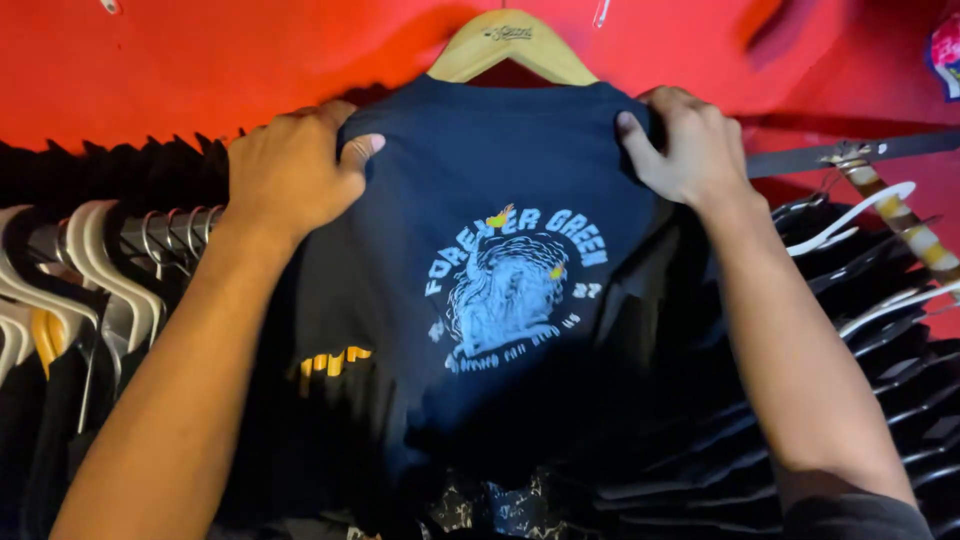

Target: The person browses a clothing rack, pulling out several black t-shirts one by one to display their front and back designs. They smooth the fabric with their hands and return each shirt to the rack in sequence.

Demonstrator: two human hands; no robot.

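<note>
A navy blue T-shirt [480,170] with a pale blue round print on its front hangs on a wooden hanger [512,45] against a red wall. My left hand [295,170] grips the shirt's left shoulder, thumb laid over the cloth. My right hand [685,145] grips its right shoulder, fingers curled around the fabric at the hanger's end. Both arms reach up from the bottom of the view, and the shirt hangs between them.
A rail of dark shirts on white hangers [95,270] fills the left side. More black garments on white hangers [860,215] slope down a metal arm [850,155] at the right. Another black shirt with yellow print [335,365] hangs behind the navy one.
</note>
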